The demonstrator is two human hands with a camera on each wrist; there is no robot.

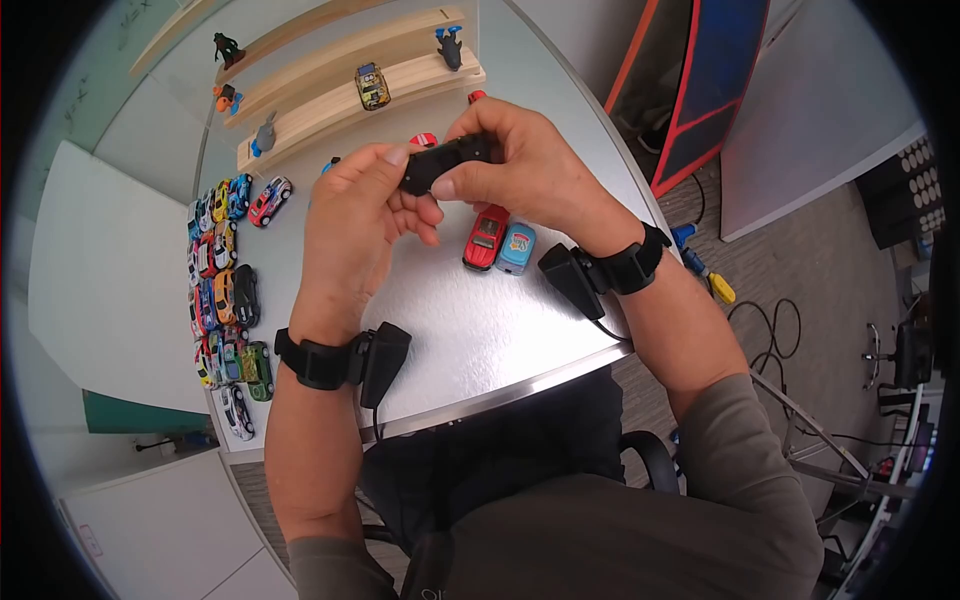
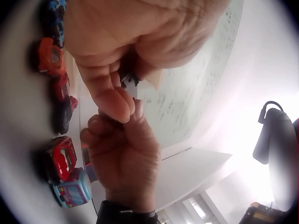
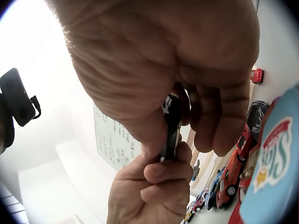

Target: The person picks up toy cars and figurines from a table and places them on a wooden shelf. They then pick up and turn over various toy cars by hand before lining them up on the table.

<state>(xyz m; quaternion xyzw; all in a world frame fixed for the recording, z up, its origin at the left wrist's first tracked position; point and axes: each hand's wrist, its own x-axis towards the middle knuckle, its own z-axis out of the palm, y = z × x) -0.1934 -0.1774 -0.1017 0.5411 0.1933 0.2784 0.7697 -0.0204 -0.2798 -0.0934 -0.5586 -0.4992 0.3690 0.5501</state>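
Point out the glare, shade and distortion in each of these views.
Head view: fisheye curvature with black corners, and glare on the silvery tabletop; left wrist view: white glare around the black device at right; right wrist view: brightness blown out at upper left, with the right hand in shade.

Bare left hand [image 1: 345, 222] and bare right hand [image 1: 528, 170] were both pinching, close together.
Both thumbs pointed inward, the left hand's lower fingers curled loosely, and the bare left forearm [image 1: 312, 445] and bare right forearm [image 1: 690, 325] converged forward.
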